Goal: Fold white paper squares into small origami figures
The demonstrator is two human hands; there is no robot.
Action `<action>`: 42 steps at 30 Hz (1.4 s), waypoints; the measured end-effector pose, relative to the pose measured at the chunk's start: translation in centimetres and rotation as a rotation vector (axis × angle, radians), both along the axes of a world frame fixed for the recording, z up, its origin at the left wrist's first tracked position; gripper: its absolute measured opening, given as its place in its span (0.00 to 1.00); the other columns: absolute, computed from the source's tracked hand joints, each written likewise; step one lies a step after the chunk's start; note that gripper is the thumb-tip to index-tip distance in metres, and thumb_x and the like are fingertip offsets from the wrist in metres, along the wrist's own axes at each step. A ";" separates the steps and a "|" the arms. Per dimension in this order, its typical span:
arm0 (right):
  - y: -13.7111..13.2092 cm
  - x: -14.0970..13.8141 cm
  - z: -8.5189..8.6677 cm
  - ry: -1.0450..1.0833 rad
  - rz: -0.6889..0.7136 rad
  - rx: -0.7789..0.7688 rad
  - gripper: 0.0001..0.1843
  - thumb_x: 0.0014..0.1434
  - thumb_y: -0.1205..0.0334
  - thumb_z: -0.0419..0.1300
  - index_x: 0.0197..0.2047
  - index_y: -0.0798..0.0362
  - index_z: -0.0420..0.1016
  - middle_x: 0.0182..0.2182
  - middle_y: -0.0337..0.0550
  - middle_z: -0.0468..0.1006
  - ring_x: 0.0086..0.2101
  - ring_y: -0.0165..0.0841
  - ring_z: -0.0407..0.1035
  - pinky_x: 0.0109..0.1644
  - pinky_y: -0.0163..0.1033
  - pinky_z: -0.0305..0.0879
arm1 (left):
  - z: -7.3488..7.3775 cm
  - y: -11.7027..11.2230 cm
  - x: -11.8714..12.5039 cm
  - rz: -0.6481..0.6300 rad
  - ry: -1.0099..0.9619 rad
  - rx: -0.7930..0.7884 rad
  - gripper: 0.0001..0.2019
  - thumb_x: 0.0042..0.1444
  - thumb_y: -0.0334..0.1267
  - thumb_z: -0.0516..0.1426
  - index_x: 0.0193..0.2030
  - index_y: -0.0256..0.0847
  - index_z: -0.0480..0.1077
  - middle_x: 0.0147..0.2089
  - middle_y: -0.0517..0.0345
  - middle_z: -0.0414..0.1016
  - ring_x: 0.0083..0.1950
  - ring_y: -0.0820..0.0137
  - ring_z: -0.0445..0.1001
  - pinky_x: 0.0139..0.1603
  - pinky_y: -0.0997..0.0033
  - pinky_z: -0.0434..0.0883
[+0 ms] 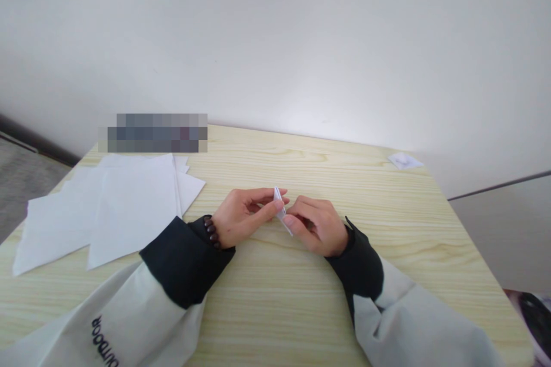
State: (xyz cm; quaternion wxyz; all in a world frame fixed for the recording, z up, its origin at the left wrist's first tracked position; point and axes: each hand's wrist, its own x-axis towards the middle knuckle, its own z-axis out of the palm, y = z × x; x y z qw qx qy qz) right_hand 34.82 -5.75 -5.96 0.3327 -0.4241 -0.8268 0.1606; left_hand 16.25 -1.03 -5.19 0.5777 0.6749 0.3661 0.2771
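A small piece of folded white paper [280,215] is held between my two hands, tilted, above the middle of the table. My left hand [245,212] pinches its upper part, thumb on the near face and fingers behind. Lower down, the thumb and fingers of my right hand [316,223] grip the same paper along its right side. The fingertips behind the paper are partly hidden. A dark bead bracelet [210,232] circles my left wrist.
Loose white sheets [133,212] lie overlapping on the left of the wood-grain table [275,309]. A small folded white paper piece [404,160] rests near the back right corner. Behind the sheets is a blurred-out dark item [157,133]. A white wall [275,40] borders the far edge.
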 end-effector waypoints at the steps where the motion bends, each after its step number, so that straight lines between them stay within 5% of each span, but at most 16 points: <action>1: 0.0 0.1 0.0 0.007 0.009 -0.020 0.13 0.62 0.60 0.50 0.30 0.54 0.69 0.21 0.36 0.65 0.22 0.25 0.59 0.28 0.32 0.56 | 0.0 0.0 0.0 -0.012 -0.004 -0.002 0.19 0.54 0.45 0.57 0.49 0.36 0.73 0.48 0.50 0.77 0.45 0.61 0.77 0.43 0.67 0.75; 12: 0.2 0.1 0.0 0.016 0.068 -0.099 0.13 0.61 0.59 0.50 0.27 0.54 0.68 0.22 0.37 0.66 0.23 0.26 0.58 0.29 0.32 0.56 | 0.2 0.0 -0.2 -0.079 -0.013 0.044 0.18 0.54 0.44 0.57 0.47 0.35 0.74 0.49 0.51 0.76 0.46 0.63 0.76 0.48 0.69 0.74; 33: 0.2 0.0 -0.1 -0.019 0.073 -0.023 0.13 0.61 0.59 0.50 0.27 0.53 0.67 0.20 0.36 0.67 0.22 0.26 0.59 0.29 0.33 0.56 | 0.5 0.0 -0.2 -0.095 0.022 0.103 0.16 0.54 0.41 0.57 0.46 0.35 0.73 0.46 0.51 0.78 0.44 0.65 0.77 0.46 0.71 0.74; 42: -0.1 -0.5 0.0 -0.139 -0.078 0.088 0.15 0.60 0.63 0.48 0.23 0.53 0.66 0.17 0.36 0.66 0.19 0.26 0.58 0.26 0.33 0.54 | 0.2 -0.4 -0.1 -0.020 0.075 0.277 0.15 0.52 0.37 0.54 0.46 0.36 0.73 0.41 0.55 0.80 0.40 0.68 0.78 0.42 0.73 0.75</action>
